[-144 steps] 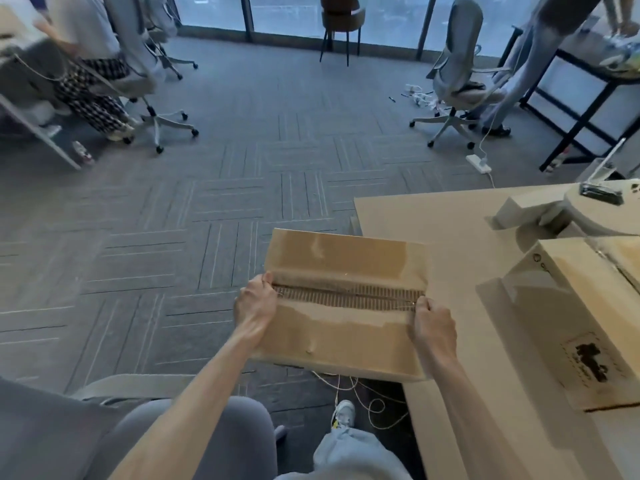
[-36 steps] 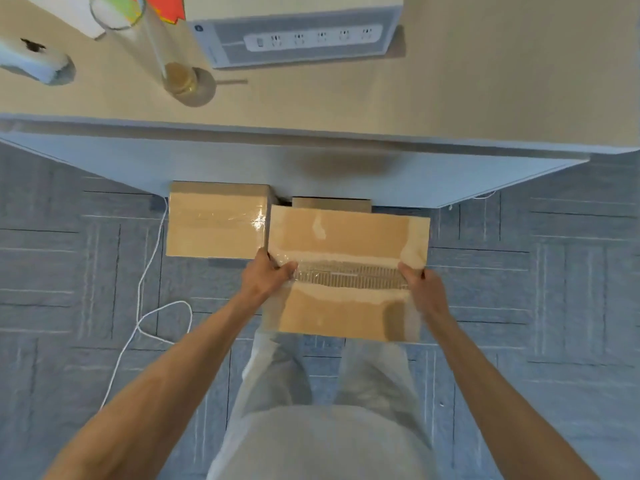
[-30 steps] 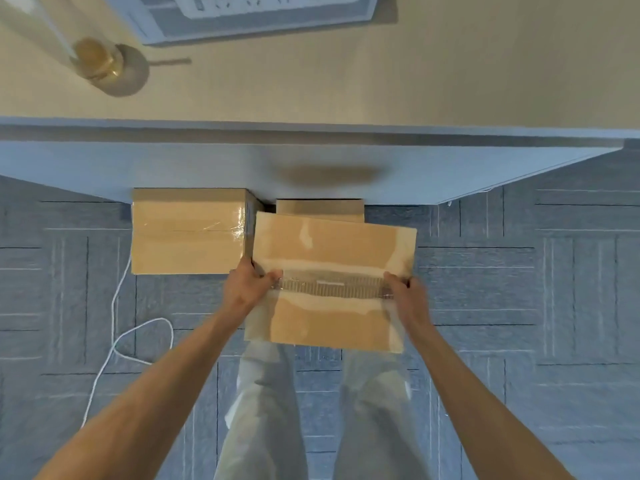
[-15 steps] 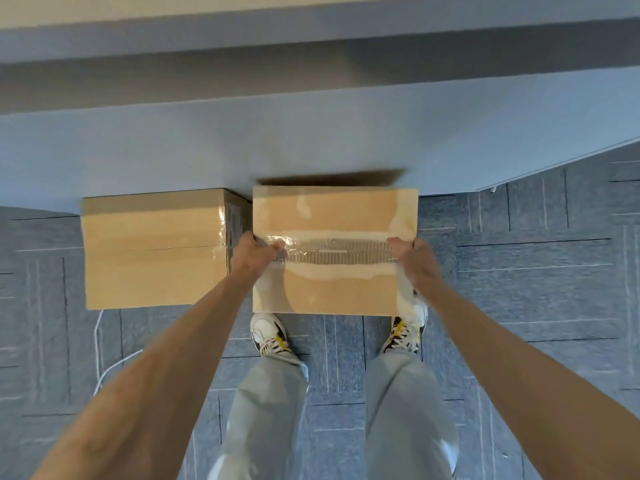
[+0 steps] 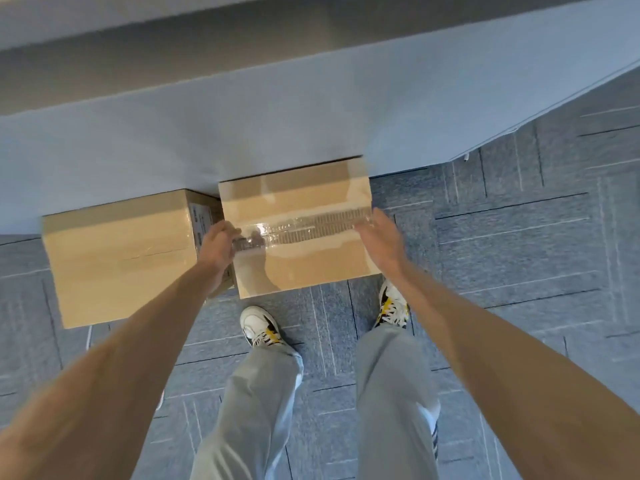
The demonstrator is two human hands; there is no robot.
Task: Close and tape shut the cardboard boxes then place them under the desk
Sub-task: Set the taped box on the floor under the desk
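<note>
A cardboard box (image 5: 311, 268), shut with clear tape over a torn strip along its seam, sits low at the front edge of the grey desk (image 5: 311, 116), its far end just beneath the edge. My left hand (image 5: 218, 244) grips the box's left end with curled fingers. My right hand (image 5: 381, 237) lies against the right end, its fingers straight. A second taped cardboard box (image 5: 117, 265) stands on the floor right beside it on the left, partly under the desk.
Grey patterned carpet (image 5: 519, 254) stretches to the right of the boxes and around my feet. My two shoes (image 5: 259, 325) (image 5: 393, 306) stand just behind the box. The desk's right corner ends at the upper right.
I carried the box from beside another table to this desk and lowered it next to the second box. My right hand's fingers have straightened since half a second ago.
</note>
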